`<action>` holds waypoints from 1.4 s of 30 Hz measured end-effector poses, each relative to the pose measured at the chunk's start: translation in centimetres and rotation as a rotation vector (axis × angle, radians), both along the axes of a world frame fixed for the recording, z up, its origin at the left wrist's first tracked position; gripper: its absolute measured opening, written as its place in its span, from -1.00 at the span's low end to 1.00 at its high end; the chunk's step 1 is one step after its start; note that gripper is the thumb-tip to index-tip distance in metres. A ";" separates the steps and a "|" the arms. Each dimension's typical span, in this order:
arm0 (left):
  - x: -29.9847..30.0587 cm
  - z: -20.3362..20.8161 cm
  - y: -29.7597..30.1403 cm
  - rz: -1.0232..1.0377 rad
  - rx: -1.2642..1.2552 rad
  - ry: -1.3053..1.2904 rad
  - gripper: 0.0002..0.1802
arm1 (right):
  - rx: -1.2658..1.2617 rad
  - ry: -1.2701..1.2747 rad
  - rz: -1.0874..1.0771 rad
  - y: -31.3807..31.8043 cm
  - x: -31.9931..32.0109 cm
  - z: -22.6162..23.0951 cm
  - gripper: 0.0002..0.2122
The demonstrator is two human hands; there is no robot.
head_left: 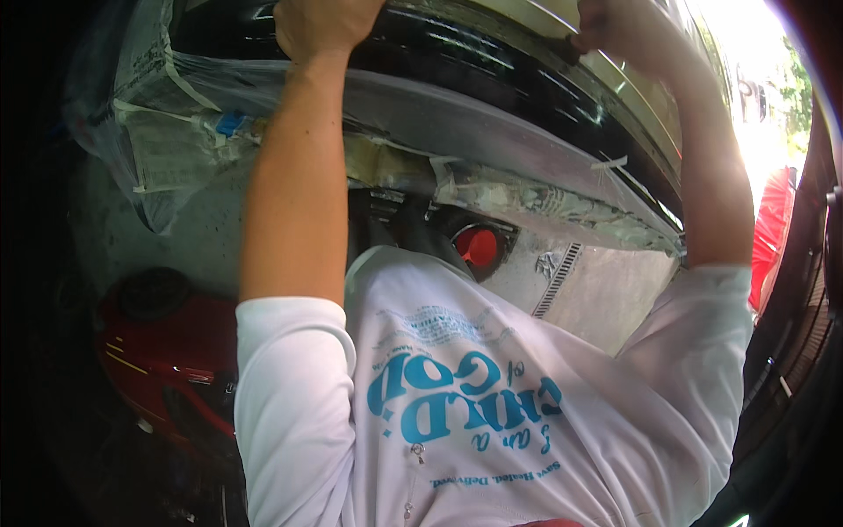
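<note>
My left hand (pixel 327 28) is at the top edge, against a glossy black curved car body panel (pixel 421 53). Its fingers are cut off by the frame, so what they do is hidden. Farther right, my right hand (pixel 625 37) has its fingers curled in by the lighter gold-beige surface (pixel 527 19) above the black panel. A small dark piece (pixel 566 49) shows at its fingertips; its kind is not clear. Clear plastic sheeting (pixel 492 136) and masking paper (pixel 527 198) hang along the panel's lower edge.
Below the car, a round red item (pixel 479 247) sits in a dark ring on the concrete floor. A slotted drain grate (pixel 557 281) runs beside it. At lower left is a red vehicle (pixel 176 342); a red sheet-like thing (pixel 773 228) stands at far right.
</note>
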State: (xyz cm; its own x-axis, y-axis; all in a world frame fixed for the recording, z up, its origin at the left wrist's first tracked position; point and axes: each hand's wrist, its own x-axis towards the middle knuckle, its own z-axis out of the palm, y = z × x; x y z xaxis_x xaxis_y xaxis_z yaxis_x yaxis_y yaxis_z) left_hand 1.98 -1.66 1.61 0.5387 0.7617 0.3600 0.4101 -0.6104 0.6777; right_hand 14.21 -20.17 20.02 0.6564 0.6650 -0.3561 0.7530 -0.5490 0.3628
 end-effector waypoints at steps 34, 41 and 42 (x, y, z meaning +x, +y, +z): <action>-0.9 2.2 0.3 -0.031 -0.158 0.064 -0.06 | 0.675 -0.030 0.020 -11.0 -2.3 -4.8 -0.66; -0.1 0.3 0.6 -0.022 -0.050 -0.031 -0.09 | 0.766 0.045 -0.110 -13.0 -3.7 -9.0 -0.65; -0.3 0.8 0.5 -0.022 -0.076 -0.002 -0.08 | 0.772 0.059 -0.122 -12.7 -3.9 -9.2 -0.64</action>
State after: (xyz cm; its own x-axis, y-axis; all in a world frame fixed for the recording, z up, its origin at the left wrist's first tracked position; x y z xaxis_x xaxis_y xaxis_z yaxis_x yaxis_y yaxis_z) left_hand 1.67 -1.18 2.40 0.5552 0.7746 0.3029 0.3955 -0.5663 0.7231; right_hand 10.32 -32.86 10.83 0.7353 0.6628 0.1413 0.6771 -0.7098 -0.1942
